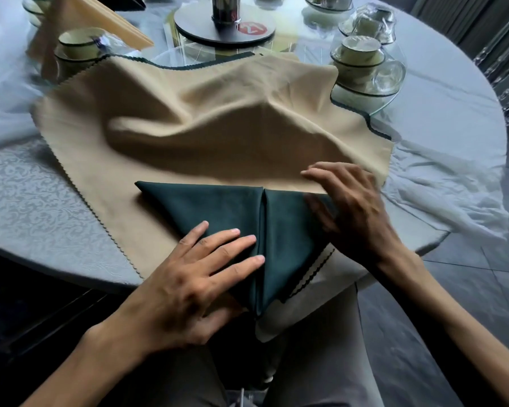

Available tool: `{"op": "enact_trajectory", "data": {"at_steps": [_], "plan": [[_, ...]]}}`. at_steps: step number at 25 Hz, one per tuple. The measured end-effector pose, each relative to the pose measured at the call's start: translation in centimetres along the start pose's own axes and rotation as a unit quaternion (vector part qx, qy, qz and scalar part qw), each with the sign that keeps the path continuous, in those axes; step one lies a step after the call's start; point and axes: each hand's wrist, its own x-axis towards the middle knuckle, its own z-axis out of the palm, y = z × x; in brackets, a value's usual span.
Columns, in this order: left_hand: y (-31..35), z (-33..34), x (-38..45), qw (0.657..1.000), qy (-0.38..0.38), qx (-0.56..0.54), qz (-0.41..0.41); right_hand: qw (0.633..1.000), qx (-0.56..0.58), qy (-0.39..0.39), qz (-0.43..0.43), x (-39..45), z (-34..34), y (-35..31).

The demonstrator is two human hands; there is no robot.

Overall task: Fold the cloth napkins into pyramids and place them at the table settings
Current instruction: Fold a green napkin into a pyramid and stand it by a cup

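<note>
A dark green napkin (pixel 218 207) lies folded into a downward-pointing triangle at the near edge of the round table, with a centre seam from top to tip. It lies on a rumpled tan cloth (pixel 218 124) with a zigzag edge. My left hand (pixel 194 277) presses flat on the napkin's lower left half, fingers straight. My right hand (pixel 353 212) rests on the napkin's upper right corner with fingers spread; its grip on the cloth is blurred.
The table (pixel 41 201) has a grey patterned cover. Stacked cups and bowls under clear wrap stand at the back left (pixel 80 45) and back right (pixel 362 60). A folded tan napkin (pixel 100 16) stands at the far left. A metal post on a round base (pixel 225 22) marks the centre.
</note>
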Motion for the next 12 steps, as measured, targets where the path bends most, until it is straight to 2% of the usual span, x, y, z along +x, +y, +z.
{"op": "enact_trajectory", "data": {"at_steps": [2,3,5,7,12], "plan": [[0.7,0.3,0.4,0.998,0.049,-0.03,-0.02,0.995,0.054,0.079,0.03,-2.4,-1.8,-1.3],[1.0,0.3,0.8,0.997,0.06,-0.047,-0.026,0.992,0.08,0.088,0.032,-4.1,-2.4,-2.2],[1.1,0.5,1.7,0.998,0.046,-0.047,-0.014,0.994,0.098,0.044,0.002,-7.3,-2.3,-4.0],[1.1,0.7,2.6,0.999,0.022,-0.034,0.001,0.997,0.07,-0.007,-0.03,-9.7,-1.3,-5.0],[0.0,0.1,3.4,0.983,0.031,-0.177,-0.043,0.999,0.022,0.02,-0.041,-10.0,-0.3,-6.0]]}}
